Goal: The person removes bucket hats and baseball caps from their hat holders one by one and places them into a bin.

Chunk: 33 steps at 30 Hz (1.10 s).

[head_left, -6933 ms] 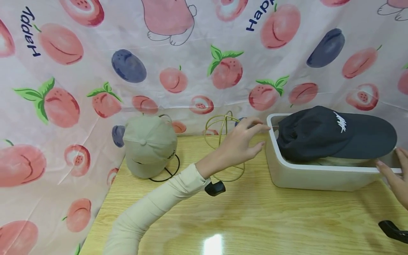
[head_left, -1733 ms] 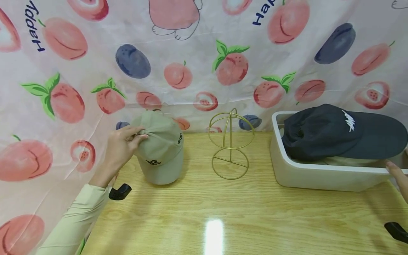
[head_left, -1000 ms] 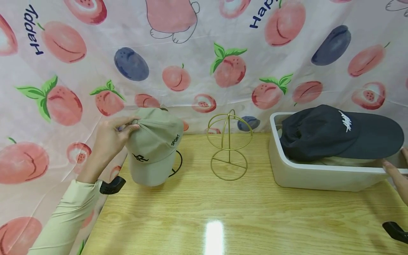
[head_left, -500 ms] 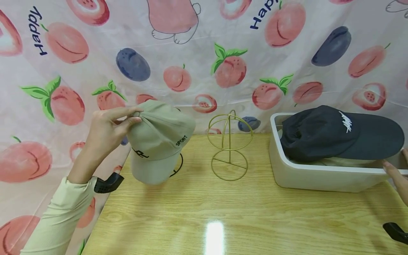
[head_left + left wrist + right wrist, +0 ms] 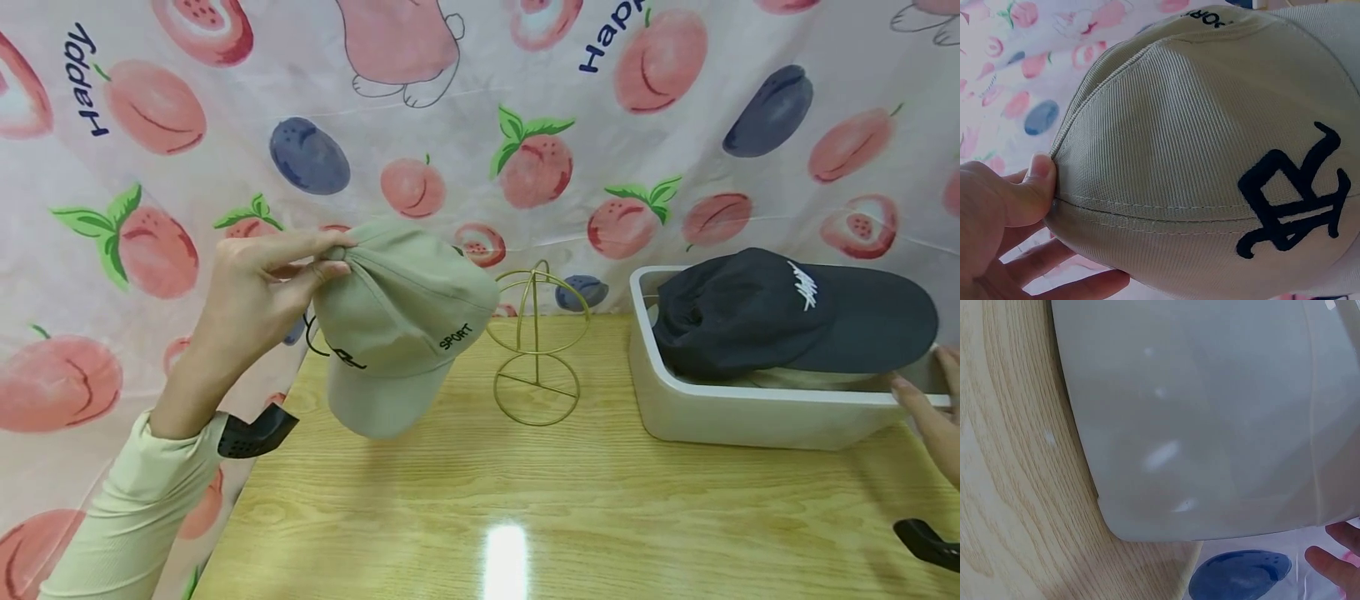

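My left hand (image 5: 258, 292) pinches a khaki baseball cap (image 5: 405, 300) by the button at its crown, thumb against fingers. The cap hangs above the table, brim down, with "SPORT" on its side; its dark embroidered emblem (image 5: 1297, 194) fills the right of the left wrist view. Behind it, mostly hidden, a bit of a black wire stand (image 5: 311, 337) shows. A gold wire stand (image 5: 536, 350) stands bare, just right of the cap. My right hand (image 5: 933, 417) rests at the right end of a white bin (image 5: 772, 417), fingers loosely extended at its rim, partly out of view.
A black cap (image 5: 750, 317) with white scribbled lettering lies in the bin, its brim over the right end. Something pale (image 5: 810, 381) lies under it. A fruit-print cloth (image 5: 465, 125) hangs behind the wooden table (image 5: 600, 517).
My left hand moved from near the bin to the khaki cap, pinched its top, lifted it off the black wire stand and carried it rightward. The right hand stays at the bin.
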Each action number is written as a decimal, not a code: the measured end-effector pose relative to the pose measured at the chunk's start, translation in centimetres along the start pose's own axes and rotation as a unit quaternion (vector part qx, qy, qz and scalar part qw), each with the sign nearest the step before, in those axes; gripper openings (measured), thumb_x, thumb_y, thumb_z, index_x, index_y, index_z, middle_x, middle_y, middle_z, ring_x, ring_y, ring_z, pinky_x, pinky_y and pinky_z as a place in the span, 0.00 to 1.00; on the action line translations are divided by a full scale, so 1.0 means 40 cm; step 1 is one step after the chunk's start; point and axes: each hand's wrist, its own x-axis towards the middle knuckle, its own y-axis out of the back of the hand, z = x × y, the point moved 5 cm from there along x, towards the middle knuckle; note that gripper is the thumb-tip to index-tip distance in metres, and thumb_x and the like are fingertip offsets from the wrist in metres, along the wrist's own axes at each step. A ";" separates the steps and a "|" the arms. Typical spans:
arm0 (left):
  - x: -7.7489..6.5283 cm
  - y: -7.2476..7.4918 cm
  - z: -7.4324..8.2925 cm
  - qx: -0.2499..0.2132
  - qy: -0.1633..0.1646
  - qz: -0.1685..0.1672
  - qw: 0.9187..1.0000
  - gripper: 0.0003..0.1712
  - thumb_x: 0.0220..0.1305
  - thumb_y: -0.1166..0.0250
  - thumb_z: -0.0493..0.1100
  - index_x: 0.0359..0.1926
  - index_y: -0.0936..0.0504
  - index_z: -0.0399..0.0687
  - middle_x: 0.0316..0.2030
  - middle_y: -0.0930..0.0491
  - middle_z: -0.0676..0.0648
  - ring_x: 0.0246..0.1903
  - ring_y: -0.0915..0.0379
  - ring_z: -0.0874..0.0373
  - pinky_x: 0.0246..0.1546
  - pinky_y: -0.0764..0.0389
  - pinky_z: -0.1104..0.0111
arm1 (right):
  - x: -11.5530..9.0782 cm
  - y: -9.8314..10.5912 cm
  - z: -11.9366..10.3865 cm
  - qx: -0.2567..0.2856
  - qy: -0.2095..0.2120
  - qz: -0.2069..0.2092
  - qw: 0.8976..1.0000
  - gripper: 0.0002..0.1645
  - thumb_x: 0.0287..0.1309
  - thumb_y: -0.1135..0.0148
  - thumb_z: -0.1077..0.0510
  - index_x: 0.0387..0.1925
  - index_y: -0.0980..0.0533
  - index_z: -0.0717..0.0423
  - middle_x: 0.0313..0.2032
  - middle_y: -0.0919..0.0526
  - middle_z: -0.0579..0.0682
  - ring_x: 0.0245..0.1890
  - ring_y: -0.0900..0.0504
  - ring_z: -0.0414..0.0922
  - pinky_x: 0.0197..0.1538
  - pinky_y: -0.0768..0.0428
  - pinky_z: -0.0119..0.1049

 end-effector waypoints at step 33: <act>0.188 -0.091 0.225 -0.153 -0.114 0.018 0.981 0.09 0.56 0.33 0.29 0.38 0.12 0.40 0.33 0.14 0.51 0.34 0.20 0.63 0.39 0.20 0.67 | -0.097 0.134 -0.456 0.029 -0.005 -0.072 0.997 0.38 0.71 0.58 0.53 0.71 0.58 0.69 0.71 0.59 0.68 0.70 0.60 0.64 0.63 0.48 0.62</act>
